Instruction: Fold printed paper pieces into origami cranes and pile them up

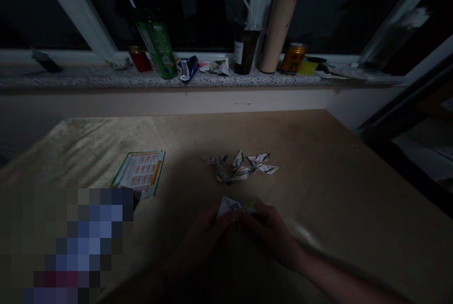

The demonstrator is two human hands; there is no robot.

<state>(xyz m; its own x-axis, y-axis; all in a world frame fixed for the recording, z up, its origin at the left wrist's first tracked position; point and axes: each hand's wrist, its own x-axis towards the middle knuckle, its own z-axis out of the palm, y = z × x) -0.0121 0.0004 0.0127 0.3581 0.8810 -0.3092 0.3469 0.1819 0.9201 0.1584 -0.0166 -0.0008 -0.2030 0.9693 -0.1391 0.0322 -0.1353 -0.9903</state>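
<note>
Holding one folded paper piece (pixel 231 207) between my left hand (pixel 205 235) and right hand (pixel 272 233), fingers pinched on it, just nearside of the finished pile (pixel 242 168). Several pieces done; printed sheet (pixel 140 172) left of pile, unfolded.

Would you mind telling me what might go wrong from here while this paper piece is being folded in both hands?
1. The light is very dim, so creases on the folded paper piece held by the left hand and right hand may be misaligned.
2. The pile of finished paper pieces lies just beyond the hands; a forward reach might scatter it.
3. The printed sheet sits near the left forearm and might get brushed aside.
</note>
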